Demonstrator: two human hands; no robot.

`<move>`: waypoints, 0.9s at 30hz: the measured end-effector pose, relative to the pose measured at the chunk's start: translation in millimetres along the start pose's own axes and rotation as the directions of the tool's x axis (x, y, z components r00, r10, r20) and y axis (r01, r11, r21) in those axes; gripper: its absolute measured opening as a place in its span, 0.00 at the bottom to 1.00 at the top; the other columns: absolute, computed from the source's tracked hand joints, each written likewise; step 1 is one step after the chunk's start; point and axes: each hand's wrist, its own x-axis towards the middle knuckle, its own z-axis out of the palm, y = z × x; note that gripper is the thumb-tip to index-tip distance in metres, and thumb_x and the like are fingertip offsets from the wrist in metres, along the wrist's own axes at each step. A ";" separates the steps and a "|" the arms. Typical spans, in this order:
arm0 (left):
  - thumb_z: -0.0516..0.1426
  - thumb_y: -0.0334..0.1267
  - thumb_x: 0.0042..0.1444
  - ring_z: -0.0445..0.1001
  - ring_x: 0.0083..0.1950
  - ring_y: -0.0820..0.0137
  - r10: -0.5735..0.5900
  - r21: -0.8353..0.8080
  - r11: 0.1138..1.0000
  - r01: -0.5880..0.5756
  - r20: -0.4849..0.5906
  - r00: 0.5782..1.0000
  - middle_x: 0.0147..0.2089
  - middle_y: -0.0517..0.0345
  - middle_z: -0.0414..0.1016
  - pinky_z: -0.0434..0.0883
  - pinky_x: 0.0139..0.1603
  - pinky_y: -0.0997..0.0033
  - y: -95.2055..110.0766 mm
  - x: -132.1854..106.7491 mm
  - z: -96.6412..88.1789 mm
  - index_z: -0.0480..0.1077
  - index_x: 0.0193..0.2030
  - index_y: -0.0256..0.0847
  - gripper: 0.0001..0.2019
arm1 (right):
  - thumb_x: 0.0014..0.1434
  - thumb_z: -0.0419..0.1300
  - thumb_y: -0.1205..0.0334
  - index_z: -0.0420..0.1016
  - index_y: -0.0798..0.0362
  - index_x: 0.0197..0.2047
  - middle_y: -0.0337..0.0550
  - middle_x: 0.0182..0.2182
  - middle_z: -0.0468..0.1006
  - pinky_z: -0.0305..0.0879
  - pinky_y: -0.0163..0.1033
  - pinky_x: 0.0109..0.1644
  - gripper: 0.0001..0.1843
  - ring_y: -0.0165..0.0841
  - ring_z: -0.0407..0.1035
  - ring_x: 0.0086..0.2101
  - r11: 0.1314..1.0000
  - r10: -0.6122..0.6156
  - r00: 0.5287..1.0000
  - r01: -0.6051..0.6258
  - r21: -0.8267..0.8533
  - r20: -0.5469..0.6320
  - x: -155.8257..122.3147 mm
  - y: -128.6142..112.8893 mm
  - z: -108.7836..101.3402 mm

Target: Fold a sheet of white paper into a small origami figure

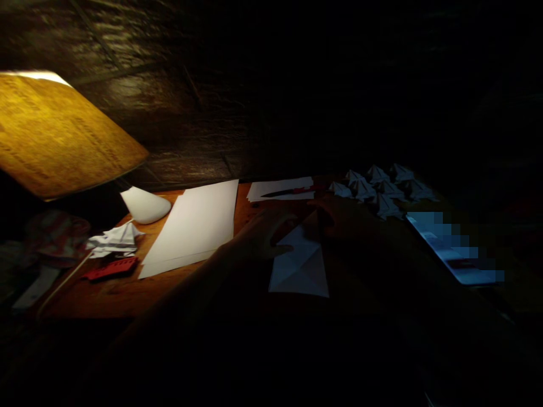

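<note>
A small creased sheet of white paper (pixel 300 265) lies on the wooden table (pixel 127 291) in dim light. My left hand (pixel 265 232) rests on its upper left edge, fingers laid flat and pressing the paper down. My right hand (pixel 339 217) is at the sheet's top right corner, very dark, and its fingers seem pinched on a raised fold of the paper. Both forearms reach in from below, almost lost in shadow.
A stack of white sheets (pixel 193 226) lies left of my hands. Behind them, a dark pen or knife (pixel 282 192) lies on paper. Several folded paper figures (pixel 382 189) sit at the back right, a lit screen (pixel 456 249) at right, crumpled scraps (pixel 114 237), a red object (pixel 111 268) and a lampshade (pixel 55 133) at left.
</note>
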 end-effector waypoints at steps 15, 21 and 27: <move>0.65 0.45 0.55 0.70 0.61 0.51 -0.012 -0.115 0.993 0.008 -0.038 0.999 0.60 0.45 0.72 0.69 0.60 0.48 -3.2 1.3 4.9 0.55 0.69 0.44 0.37 | 0.64 0.60 0.60 0.81 0.49 0.50 0.50 0.49 0.78 0.67 0.44 0.46 0.14 0.43 0.72 0.47 0.995 -0.018 0.998 0.024 0.101 -0.064 6.0 -3.5 -0.6; 0.65 0.43 0.54 0.68 0.63 0.48 -0.004 -0.157 0.988 -0.005 -0.055 0.998 0.65 0.42 0.67 0.69 0.61 0.46 -8.7 2.8 9.7 0.53 0.71 0.44 0.40 | 0.63 0.60 0.63 0.79 0.50 0.55 0.52 0.51 0.78 0.69 0.47 0.50 0.17 0.43 0.74 0.47 0.970 0.010 0.989 0.026 0.242 -0.147 6.6 -16.0 -3.4; 0.64 0.42 0.57 0.63 0.69 0.46 -0.054 -0.351 0.936 -0.010 -0.173 0.983 0.71 0.40 0.60 0.65 0.67 0.45 -13.1 5.3 16.8 0.50 0.73 0.44 0.40 | 0.65 0.59 0.61 0.69 0.47 0.65 0.50 0.51 0.81 0.73 0.49 0.48 0.25 0.44 0.77 0.44 0.828 0.133 0.969 0.007 0.561 -0.208 7.2 -29.6 -4.1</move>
